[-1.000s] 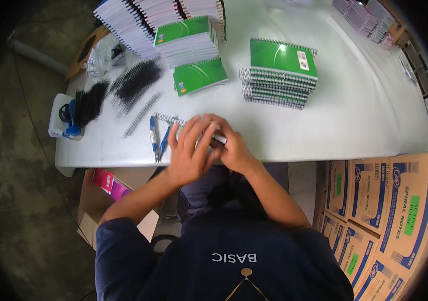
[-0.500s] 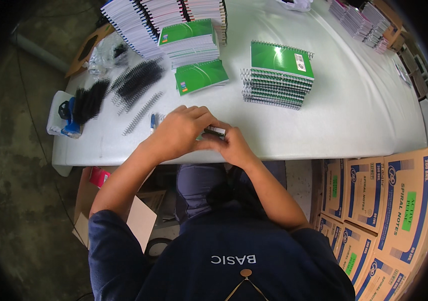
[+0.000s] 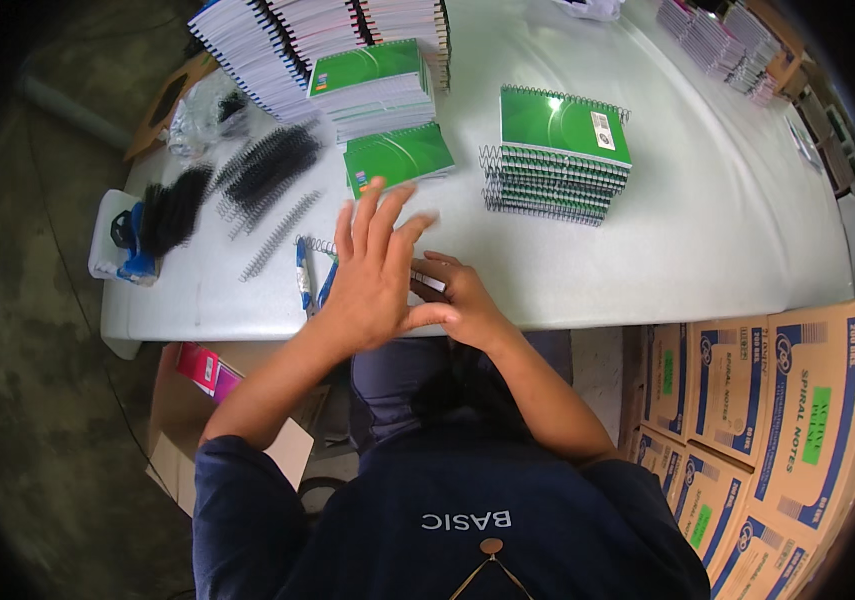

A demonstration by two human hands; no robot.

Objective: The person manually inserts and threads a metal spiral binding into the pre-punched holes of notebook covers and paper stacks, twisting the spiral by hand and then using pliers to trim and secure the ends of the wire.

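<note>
My left hand (image 3: 372, 285) is spread; right hand (image 3: 462, 300) pinches a half-hidden notebook (image 3: 429, 282), which could slip if that grip loosens, hitting blue-handled pliers (image 3: 302, 280) left of my hands.

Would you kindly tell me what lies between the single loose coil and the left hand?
In the head view, blue-handled pliers lie there, with part of another coil by their handles.

I've spread the left hand (image 3: 365, 290) wide, fingers curled half a second ago; more pliers (image 3: 302, 270) showing.
</note>
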